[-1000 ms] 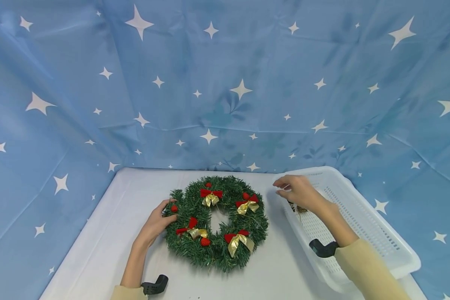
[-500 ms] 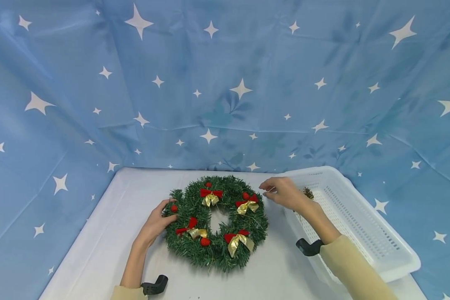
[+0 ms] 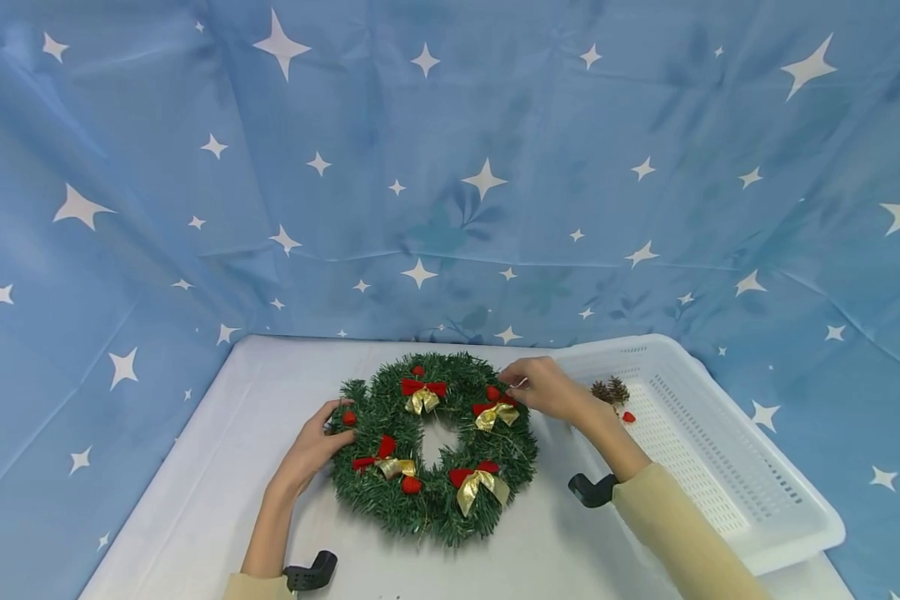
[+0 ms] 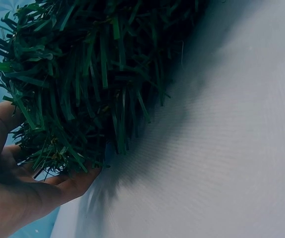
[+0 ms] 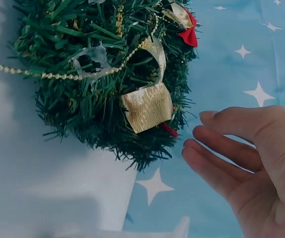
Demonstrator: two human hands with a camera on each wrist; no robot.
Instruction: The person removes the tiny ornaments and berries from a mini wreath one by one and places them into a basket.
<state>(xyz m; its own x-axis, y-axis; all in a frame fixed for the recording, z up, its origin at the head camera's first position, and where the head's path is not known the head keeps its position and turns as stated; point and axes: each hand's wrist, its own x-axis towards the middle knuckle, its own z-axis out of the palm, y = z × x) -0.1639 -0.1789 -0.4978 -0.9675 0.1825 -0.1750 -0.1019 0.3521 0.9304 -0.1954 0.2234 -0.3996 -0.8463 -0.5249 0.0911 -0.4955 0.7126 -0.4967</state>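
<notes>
A green Christmas wreath lies on the white-covered table, decorated with red-and-gold bows and small red berries. Its left edge is gripped by my left hand; the left wrist view shows the fingers curled beneath the foliage. At the upper right edge, my right hand is beside a red berry and a bow. Seen from the right wrist, that hand's fingers are loosely bent and apart from the thumb, holding nothing. A gold bead string and clear, glue-like patches show on the wreath.
A white perforated plastic basket stands on the right of the table, partly behind my right forearm. Inside are brown pine cones and a small red piece. A blue star-patterned curtain hangs around the table.
My right hand has moved left from the basket's edge to the wreath's upper right, uncovering the pine cones and the red piece. My left hand and the wreath have stayed put.
</notes>
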